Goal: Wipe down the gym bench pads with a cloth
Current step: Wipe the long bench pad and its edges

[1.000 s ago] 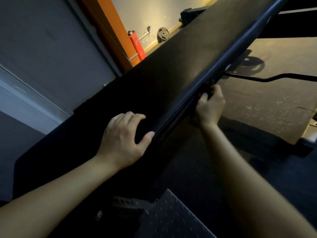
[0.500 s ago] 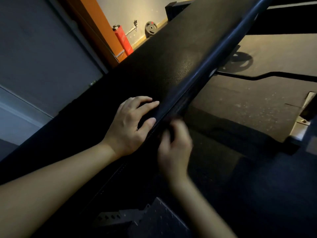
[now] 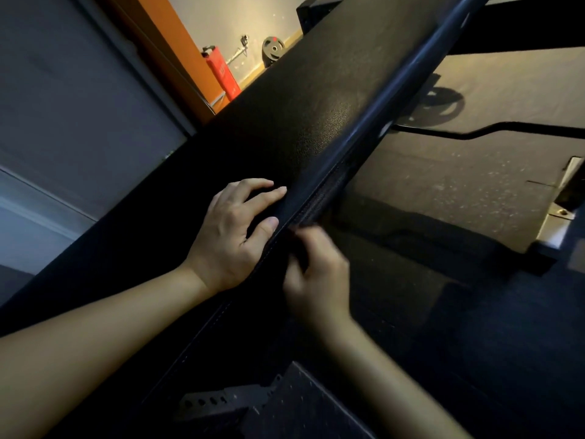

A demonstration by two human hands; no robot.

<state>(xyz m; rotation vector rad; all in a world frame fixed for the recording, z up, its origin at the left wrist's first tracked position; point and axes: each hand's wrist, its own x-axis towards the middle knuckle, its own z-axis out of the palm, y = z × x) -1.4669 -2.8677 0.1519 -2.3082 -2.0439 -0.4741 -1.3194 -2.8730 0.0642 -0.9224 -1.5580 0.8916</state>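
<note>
Our right hand (image 3: 316, 280) has slid down the edge of the black pad (image 3: 316, 106), which crosses the frame diagonally, to just beside our left hand (image 3: 234, 236). The left rests on top, fingers loosely spread, holding nothing. The right's fingers are blurred, so we cannot tell their hold.

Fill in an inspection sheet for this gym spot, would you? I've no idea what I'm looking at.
Surface: black bench pad, textured, stitched side edge.
Job's things: cloth not plainly visible.
Clutter: perforated metal bracket below the pad.
Grippers: left hand rests on pad top; right hand, blurred, at pad's side edge.
Cables: nothing seen.
Surroundings: red canister and weight plate by far wall; bent bar on floor.
</note>
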